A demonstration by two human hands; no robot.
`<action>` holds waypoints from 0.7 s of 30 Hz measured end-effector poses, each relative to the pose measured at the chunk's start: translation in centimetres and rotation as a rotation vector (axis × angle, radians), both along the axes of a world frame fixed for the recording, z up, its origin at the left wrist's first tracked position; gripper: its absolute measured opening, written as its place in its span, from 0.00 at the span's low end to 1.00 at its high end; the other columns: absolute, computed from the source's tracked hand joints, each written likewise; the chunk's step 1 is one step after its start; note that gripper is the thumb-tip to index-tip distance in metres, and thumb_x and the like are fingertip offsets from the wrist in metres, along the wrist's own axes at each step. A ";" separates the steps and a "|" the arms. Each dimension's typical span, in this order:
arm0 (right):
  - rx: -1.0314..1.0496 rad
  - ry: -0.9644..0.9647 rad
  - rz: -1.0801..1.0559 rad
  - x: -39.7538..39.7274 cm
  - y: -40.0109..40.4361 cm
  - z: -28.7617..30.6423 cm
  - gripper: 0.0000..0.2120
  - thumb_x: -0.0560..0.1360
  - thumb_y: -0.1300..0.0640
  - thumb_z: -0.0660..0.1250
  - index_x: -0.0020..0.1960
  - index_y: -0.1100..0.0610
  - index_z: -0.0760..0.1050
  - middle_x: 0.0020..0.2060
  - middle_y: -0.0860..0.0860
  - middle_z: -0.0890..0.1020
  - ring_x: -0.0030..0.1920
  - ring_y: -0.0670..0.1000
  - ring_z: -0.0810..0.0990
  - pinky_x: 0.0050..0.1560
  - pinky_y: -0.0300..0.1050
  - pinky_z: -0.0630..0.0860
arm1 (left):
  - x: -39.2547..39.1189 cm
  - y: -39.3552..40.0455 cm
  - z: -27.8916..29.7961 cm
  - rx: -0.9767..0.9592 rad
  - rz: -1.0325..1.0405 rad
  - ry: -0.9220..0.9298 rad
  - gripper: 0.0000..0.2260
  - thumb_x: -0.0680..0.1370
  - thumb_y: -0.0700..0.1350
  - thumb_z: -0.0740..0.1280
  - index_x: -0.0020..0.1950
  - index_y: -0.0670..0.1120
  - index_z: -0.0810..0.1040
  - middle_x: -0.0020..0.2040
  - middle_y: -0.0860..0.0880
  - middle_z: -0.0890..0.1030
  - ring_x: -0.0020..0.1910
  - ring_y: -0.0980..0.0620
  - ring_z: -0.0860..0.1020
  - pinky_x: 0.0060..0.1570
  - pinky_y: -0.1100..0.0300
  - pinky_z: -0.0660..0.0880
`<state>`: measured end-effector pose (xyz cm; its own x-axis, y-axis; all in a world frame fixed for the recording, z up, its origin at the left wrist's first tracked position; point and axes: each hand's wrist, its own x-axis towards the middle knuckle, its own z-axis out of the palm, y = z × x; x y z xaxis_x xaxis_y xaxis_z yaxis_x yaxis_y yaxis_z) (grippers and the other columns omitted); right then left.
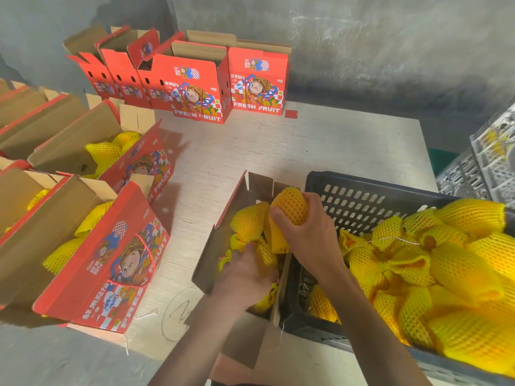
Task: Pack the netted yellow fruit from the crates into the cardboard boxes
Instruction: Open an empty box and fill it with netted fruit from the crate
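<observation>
The right hand (302, 229) grips one netted yellow fruit (291, 207), with fingers curled over its top and the thumb pressed against its left side. The fruit sits directly under the palm, above the open cardboard box (214, 252) that stands in front of the person on the counter (306, 140). It is raised slightly above the fruit already in the box and touches the nearest of them (248, 224) on its left.

The left hand (245, 277) reaches down into the same box. Its fingers lie among the packed fruit; motion blur hides whether they are spread or curled, so the state of this hand cannot be told.

A dark plastic crate (362, 196) stands just beside the box, touching its right flap. The crate holds a heap of netted yellow fruit (446, 268), piled toward its right and near sides. The right forearm crosses the crate's left edge.

On the left side of the counter, two red printed boxes (111, 263) stand open, each holding netted fruit. Further brown flaps of other boxes show at the left frame edge. At the far end of the counter, against the grey wall (362, 37), a row of empty red boxes (200, 90) marked FRESH FRUIT stands upright with top flaps open. A small red card scrap (291, 113) lies beside the rightmost one. Grey stacked crates (487, 162) stand off the counter at the right.
</observation>
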<state>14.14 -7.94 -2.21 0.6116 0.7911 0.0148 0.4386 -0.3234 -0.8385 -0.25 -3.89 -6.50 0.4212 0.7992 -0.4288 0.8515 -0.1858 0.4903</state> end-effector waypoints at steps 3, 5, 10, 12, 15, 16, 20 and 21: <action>-0.040 -0.057 -0.004 -0.5 0.1 -0.5 0.31 0.73 0.26 0.64 0.69 0.40 0.64 0.48 0.37 0.76 0.43 0.41 0.79 0.40 0.40 0.81 | 2.3 -1.0 -1.6 -0.047 0.054 0.095 0.38 0.75 0.69 0.66 0.76 0.51 0.55 0.72 0.41 0.66 0.68 0.36 0.73 0.61 0.46 0.73; -0.050 -0.084 -0.027 -0.9 -0.1 -0.9 0.31 0.74 0.26 0.63 0.70 0.41 0.62 0.51 0.38 0.76 0.47 0.43 0.79 0.46 0.44 0.80 | 3.5 -0.9 -1.8 -0.043 0.150 0.042 0.33 0.77 0.65 0.66 0.72 0.48 0.57 0.69 0.40 0.68 0.66 0.35 0.73 0.61 0.45 0.72; -0.044 -0.053 -0.062 -1.8 -0.6 -1.9 0.31 0.76 0.26 0.59 0.70 0.42 0.60 0.51 0.39 0.75 0.50 0.44 0.78 0.50 0.45 0.80 | 2.9 0.2 -2.0 -0.106 0.191 -0.057 0.25 0.79 0.56 0.66 0.67 0.45 0.61 0.65 0.41 0.75 0.65 0.36 0.74 0.63 0.44 0.72; -0.062 -0.096 -0.082 -2.3 -0.7 -2.2 0.31 0.76 0.25 0.56 0.70 0.44 0.61 0.51 0.41 0.72 0.53 0.46 0.74 0.59 0.48 0.73 | 2.7 0.1 -1.9 -0.072 0.156 -0.021 0.33 0.77 0.56 0.71 0.73 0.43 0.59 0.68 0.40 0.74 0.69 0.37 0.72 0.67 0.45 0.71; -0.097 -0.193 -0.083 -3.0 -0.8 -2.3 0.32 0.75 0.24 0.53 0.69 0.44 0.62 0.52 0.42 0.72 0.55 0.48 0.72 0.61 0.45 0.62 | 2.2 -0.3 -1.8 -0.045 0.130 -0.029 0.39 0.75 0.58 0.72 0.78 0.46 0.56 0.70 0.41 0.73 0.71 0.39 0.70 0.70 0.47 0.69; -0.118 -0.230 -0.082 -3.1 -0.9 -2.3 0.31 0.75 0.24 0.53 0.69 0.44 0.62 0.53 0.42 0.73 0.57 0.49 0.72 0.62 0.46 0.62 | 1.7 -0.2 -1.6 0.006 0.110 -0.009 0.39 0.74 0.60 0.73 0.77 0.48 0.57 0.69 0.42 0.73 0.70 0.39 0.70 0.68 0.47 0.71; -0.231 -0.584 -0.042 -4.2 -0.8 -2.7 0.29 0.77 0.30 0.59 0.71 0.46 0.65 0.55 0.48 0.78 0.55 0.52 0.76 0.64 0.53 0.71 | -1.1 0.8 -1.2 0.437 0.025 0.129 0.33 0.72 0.57 0.73 0.69 0.52 0.58 0.67 0.44 0.66 0.66 0.43 0.70 0.52 0.52 0.77; -0.230 -0.658 -0.025 -4.7 -0.6 -2.6 0.26 0.78 0.33 0.61 0.69 0.47 0.67 0.54 0.50 0.79 0.51 0.52 0.77 0.59 0.53 0.74 | -1.5 1.0 -1.2 0.515 0.007 0.125 0.28 0.74 0.56 0.71 0.68 0.51 0.61 0.65 0.44 0.67 0.64 0.43 0.71 0.48 0.54 0.77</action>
